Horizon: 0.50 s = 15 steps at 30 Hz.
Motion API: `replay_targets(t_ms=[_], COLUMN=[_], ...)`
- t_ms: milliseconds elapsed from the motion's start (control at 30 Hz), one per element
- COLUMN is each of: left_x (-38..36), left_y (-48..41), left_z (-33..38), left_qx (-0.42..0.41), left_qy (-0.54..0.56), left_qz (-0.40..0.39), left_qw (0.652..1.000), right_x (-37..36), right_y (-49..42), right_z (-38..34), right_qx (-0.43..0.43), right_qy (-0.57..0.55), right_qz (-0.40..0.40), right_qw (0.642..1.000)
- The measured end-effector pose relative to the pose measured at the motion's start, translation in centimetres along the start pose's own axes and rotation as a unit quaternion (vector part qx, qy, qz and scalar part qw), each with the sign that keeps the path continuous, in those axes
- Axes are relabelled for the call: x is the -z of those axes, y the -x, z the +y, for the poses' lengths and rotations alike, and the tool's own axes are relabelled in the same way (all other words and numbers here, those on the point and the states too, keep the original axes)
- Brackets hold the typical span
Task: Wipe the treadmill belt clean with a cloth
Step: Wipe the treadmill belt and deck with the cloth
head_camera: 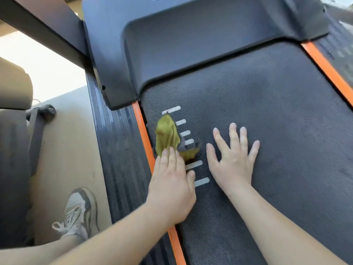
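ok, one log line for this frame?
left hand: presses olive cloth on treadmill belt near orange strip | right hand: flat on belt, fingers spread

A single head-worn camera is looking down, close over the treadmill belt (267, 121), facing its far motor cover (191, 44).

daylight from left, floor (47, 60) blown out, edges blurred, warped.

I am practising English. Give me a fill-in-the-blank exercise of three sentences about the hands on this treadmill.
1. The left hand presses a ____ onto the treadmill belt.
2. The right hand lies flat on the belt with its fingers ____.
3. The stripe along the belt's edge beside the left hand is coloured ____.

Missing words: cloth; spread; orange.
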State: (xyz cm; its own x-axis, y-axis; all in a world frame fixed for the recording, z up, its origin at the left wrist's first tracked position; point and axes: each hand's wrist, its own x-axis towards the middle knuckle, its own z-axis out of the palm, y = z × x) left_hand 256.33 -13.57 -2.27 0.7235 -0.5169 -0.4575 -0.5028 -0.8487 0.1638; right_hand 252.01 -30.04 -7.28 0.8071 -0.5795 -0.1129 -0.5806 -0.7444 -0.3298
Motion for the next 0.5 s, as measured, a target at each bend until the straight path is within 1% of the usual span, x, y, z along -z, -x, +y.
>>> replay_targets(t_ms=[67,133,200,267,333,400,433,467,500], left_x=[0.0,0.3,1.2,1.5,0.8,-0.3,-0.4,-0.1,0.7], left_y=[1.1,-1.4,-5.4,-7.1,-5.0,-1.2,0.2,0.9,0.9], left_z=[-0.2,-1.5,-2.7,-2.6,-1.2,0.0,0.1,-0.3,-0.9], left_qx=[-0.016,-0.025,-0.026,-0.022,-0.022,-0.075,-0.118,-0.157,-0.163], left_qy=[-0.005,-0.022,-0.034,-0.023,0.018,0.066,0.108,0.173,0.235], left_qz=[-0.025,0.007,0.028,0.03,0.036,0.027,0.022,0.025,0.03], left_qw=[1.0,0.999,0.999,0.999,0.999,0.995,0.987,0.972,0.958], right_x=[-0.1,0.2,0.8,1.3,1.4,1.3,1.4,1.6,1.9], right_y=[-0.1,-0.1,-0.4,-0.6,-0.5,-0.2,0.1,0.4,0.7], right_z=[-0.1,-0.2,-0.5,-1.1,-2.0,-3.0,-3.4,-3.8,-4.1], right_qx=[-0.005,-0.011,-0.022,-0.02,0.001,0.007,0.008,0.006,0.001], right_qy=[-0.005,-0.004,-0.031,-0.085,-0.131,-0.126,-0.113,-0.107,-0.111], right_qz=[0.01,-0.008,-0.022,0.0,0.037,0.045,0.03,-0.002,-0.04], right_qw=[1.0,1.0,0.999,0.996,0.991,0.991,0.993,0.994,0.993])
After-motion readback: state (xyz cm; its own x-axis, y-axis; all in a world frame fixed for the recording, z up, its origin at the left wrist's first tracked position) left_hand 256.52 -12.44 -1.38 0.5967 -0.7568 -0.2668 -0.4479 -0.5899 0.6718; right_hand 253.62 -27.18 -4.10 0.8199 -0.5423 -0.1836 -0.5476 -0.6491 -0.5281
